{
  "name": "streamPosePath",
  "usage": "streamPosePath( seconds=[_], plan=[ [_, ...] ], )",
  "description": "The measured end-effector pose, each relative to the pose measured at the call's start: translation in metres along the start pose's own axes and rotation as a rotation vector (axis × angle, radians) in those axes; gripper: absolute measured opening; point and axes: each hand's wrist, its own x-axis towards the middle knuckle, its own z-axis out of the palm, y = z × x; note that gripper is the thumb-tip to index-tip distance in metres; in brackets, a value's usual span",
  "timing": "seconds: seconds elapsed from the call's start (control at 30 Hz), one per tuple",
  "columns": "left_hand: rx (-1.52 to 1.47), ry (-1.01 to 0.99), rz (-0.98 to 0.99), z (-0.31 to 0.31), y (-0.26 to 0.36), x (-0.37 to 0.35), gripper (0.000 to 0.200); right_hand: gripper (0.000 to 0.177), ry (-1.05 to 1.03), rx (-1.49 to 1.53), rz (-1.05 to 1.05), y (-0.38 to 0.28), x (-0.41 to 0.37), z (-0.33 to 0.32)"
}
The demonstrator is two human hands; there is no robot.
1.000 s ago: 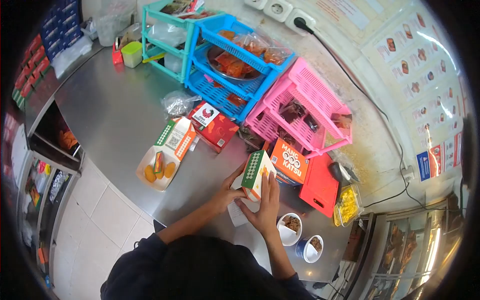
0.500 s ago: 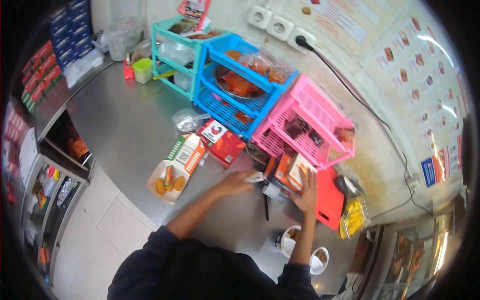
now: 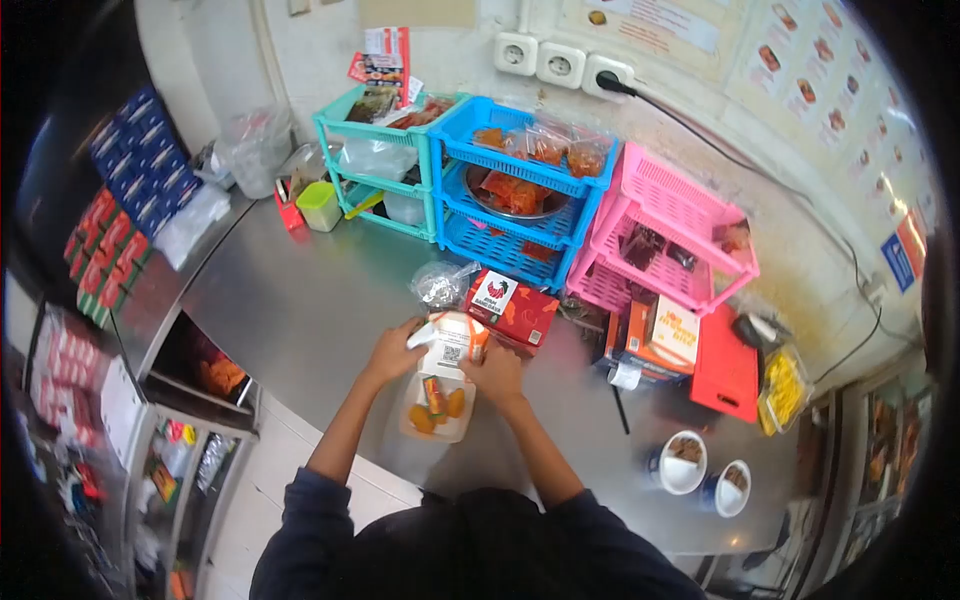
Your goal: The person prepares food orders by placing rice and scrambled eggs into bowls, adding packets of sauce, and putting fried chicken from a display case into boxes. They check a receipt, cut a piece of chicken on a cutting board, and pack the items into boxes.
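Both my hands are at an open white and orange food box (image 3: 447, 378) on the steel counter (image 3: 290, 300). My left hand (image 3: 392, 350) grips the left edge of its raised lid (image 3: 452, 340). My right hand (image 3: 496, 372) holds the lid's right side. Inside the box's tray lie several orange fried pieces (image 3: 437, 405). A red box with a chicken logo (image 3: 512, 306) sits just behind the lid. To the right, an orange and white closed box (image 3: 664, 335) stands against the pink rack (image 3: 672, 240).
Teal (image 3: 372, 160) and blue (image 3: 520, 190) basket racks with bagged food line the wall. A red container (image 3: 727, 365), a tub of yellow food (image 3: 783, 388) and two small sauce cups (image 3: 704, 470) sit at right. A clear bag (image 3: 441, 283) lies behind the box.
My right hand left the closed box by the pink rack. Both hands moved left to the open food box and took hold of its lid. The camera view shifted left.
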Motion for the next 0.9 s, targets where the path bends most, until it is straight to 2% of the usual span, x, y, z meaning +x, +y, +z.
streamPosePath(
  seconds=[0.03,0.07,0.1,0.17,0.2,0.23,0.27,0.3,0.37,0.4,0.43,0.47,0.5,0.53,0.57,0.6,0.63,0.67,0.73,0.83,0.9],
  plan=[
    [-0.135,0.056,0.118,-0.005,-0.005,-0.010,0.046,0.054,0.041,0.087,-0.158,0.003,-0.010,-0.007],
    [-0.131,-0.021,0.155,-0.011,-0.012,-0.024,0.047,0.043,-0.026,0.278,-0.211,0.006,-0.024,-0.014],
    [-0.130,-0.097,0.192,-0.019,-0.010,-0.040,0.050,0.043,-0.014,0.282,-0.186,0.013,-0.037,-0.018],
    [0.011,-0.114,0.585,-0.002,-0.042,-0.065,0.065,0.046,-0.021,0.115,-0.575,0.028,-0.063,-0.021],
    [0.181,-0.230,0.575,0.003,-0.043,-0.084,0.067,0.046,-0.007,0.114,-0.548,0.040,-0.076,-0.015],
    [0.354,-0.338,0.568,0.005,-0.037,-0.097,0.068,0.052,-0.041,-0.013,-0.570,0.055,-0.087,-0.006],
    [0.351,-0.354,0.594,0.006,-0.034,-0.102,0.068,0.058,-0.075,-0.139,-0.587,0.064,-0.097,0.006],
    [0.340,-0.347,0.592,0.007,-0.029,-0.104,0.067,0.058,-0.057,-0.143,-0.564,0.069,-0.104,0.017],
    [0.332,-0.351,0.614,0.000,-0.016,-0.097,0.066,0.061,0.123,-0.057,-0.471,0.072,-0.115,0.035],
    [0.302,-0.414,0.556,-0.006,-0.008,-0.095,0.070,0.061,0.138,-0.057,-0.451,0.065,-0.126,0.040],
    [0.273,-0.474,0.495,-0.009,0.001,-0.092,0.076,0.058,0.230,0.158,-0.259,0.053,-0.136,0.042],
    [0.278,-0.483,0.513,-0.008,0.011,-0.087,0.076,0.054,0.324,0.372,-0.070,0.045,-0.143,0.046],
    [0.332,-0.485,0.450,-0.005,0.024,-0.082,0.079,0.054,0.343,0.373,-0.061,0.045,-0.146,0.055],
    [0.386,-0.486,0.389,-0.001,0.032,-0.078,0.082,0.044,0.381,0.347,-0.069,0.046,-0.149,0.065],
    [0.387,-0.495,0.413,0.006,0.037,-0.074,0.082,0.033,0.419,0.318,-0.073,0.050,-0.152,0.075],
    [0.402,-0.540,0.362,0.017,0.040,-0.069,0.082,0.033,0.445,0.310,-0.054,0.049,-0.152,0.081],
    [0.416,-0.585,0.316,0.026,0.045,-0.064,0.082,0.024,0.550,0.319,0.014,0.045,-0.149,0.086],
    [0.415,-0.597,0.354,0.030,0.049,-0.062,0.082,0.016,0.656,0.328,0.083,0.043,-0.146,0.090],
    [0.384,-0.394,0.341,0.037,0.057,-0.062,0.082,0.014,0.724,0.339,0.126,0.040,-0.139,0.093],
    [0.445,-0.485,0.349,0.040,0.073,-0.051,0.080,0.013,0.830,0.267,0.157,0.039,-0.128,0.083],
    [0.477,-0.468,0.404,0.044,0.070,-0.055,0.080,0.013,0.812,0.198,0.314,0.046,-0.129,0.077]
  ],
)
